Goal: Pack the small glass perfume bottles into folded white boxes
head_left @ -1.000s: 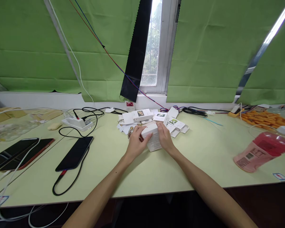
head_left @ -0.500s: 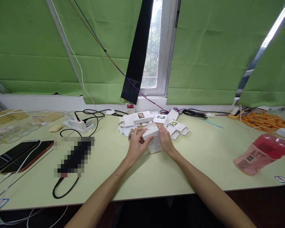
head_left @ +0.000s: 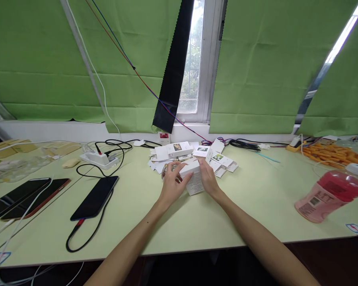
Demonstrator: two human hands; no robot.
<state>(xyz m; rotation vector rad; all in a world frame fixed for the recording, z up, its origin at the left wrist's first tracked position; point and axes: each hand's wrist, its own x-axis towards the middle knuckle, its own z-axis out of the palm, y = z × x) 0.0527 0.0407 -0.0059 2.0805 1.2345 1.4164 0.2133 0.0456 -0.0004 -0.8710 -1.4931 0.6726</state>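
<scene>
The pale green table (head_left: 197,232) underlies everything, with a loose heap of small white cartons (head_left: 223,160) lying just beyond the held carton. The left hand (head_left: 171,186) and right hand (head_left: 209,180) are clamped on this white printed carton (head_left: 195,184), one from each side, so it sits between them. Work on it looks under way and unfinished, judging by both hands being on it; whether its ends are fastened cannot be told, nor which of the heap's cartons are dealt with. For writing, well right of the held carton a pink-labelled drink bottle (head_left: 319,198) carries large letters, seemingly ending in T, above a barcode. Just beyond the carton, the heap shows small picture panels and another barcode; no brand is legible. The carton's own fine lines are too small to read.
</scene>
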